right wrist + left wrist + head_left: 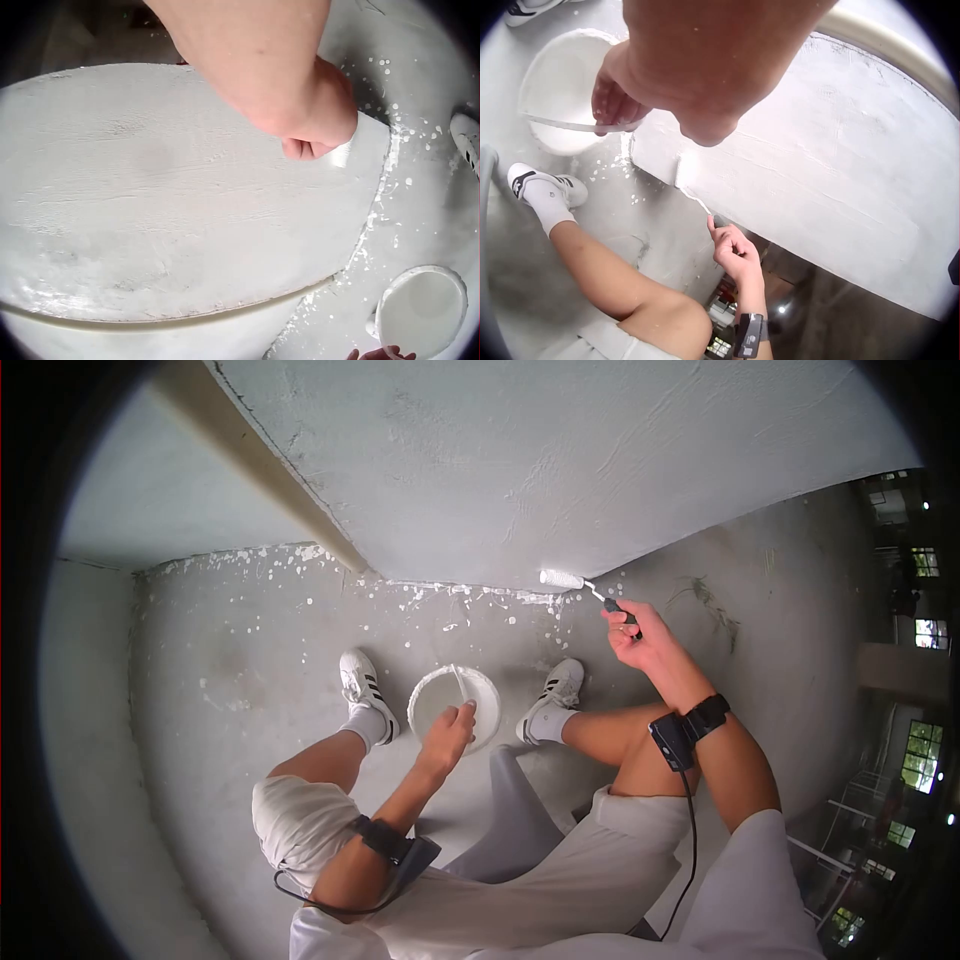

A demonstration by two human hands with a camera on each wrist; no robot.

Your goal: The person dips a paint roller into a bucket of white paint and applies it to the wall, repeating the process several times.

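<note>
My right hand (635,635) grips the dark handle of a small paint roller (562,579). The white roller sleeve lies against the bottom of the wall (500,470), close to the floor. Between the feet stands a white bucket (416,698), its rim coated with paint. My left hand (447,740) holds the bucket's thin white bail handle (562,122) over the opening, fingers curled round it in the left wrist view. In the right wrist view the hand covers most of the roller, leaving part of its sleeve (341,155) visible.
A beige pipe (262,460) runs down the wall to the floor. White paint spatters mark the grey floor (270,690) along the wall's base. White sneakers (362,680) flank the bucket. A grey stool-like piece (515,820) sits below the person. Dry twigs (712,605) lie at right.
</note>
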